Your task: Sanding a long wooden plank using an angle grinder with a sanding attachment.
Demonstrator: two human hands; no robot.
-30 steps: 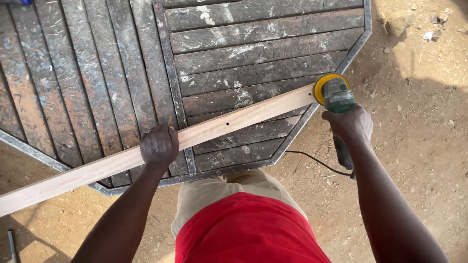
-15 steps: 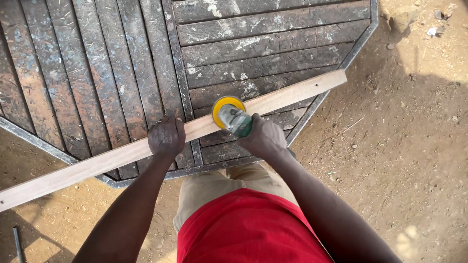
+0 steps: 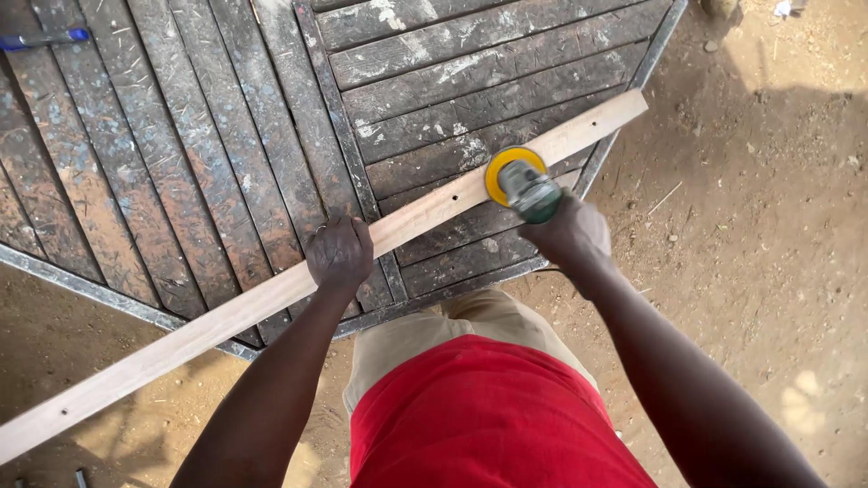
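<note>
wooden strip (image 3: 271, 298) runs off-frame; right hand (image 3: 571, 237) hides sander (image 3: 523, 185) grip.

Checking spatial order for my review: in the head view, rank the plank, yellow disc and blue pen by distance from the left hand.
1. Plank: directly under the left hand.
2. Yellow disc: to its right, on the plank.
3. Blue pen: far upper left, on the tabletop.

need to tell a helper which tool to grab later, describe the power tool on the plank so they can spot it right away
Start at the dark, paint-flecked slatted table and find the long pale wooden plank lying slantwise across its near edge. On the plank's right part sits the sander, gripped by the right hand. Its round yellow disc and green body set it apart.
</note>
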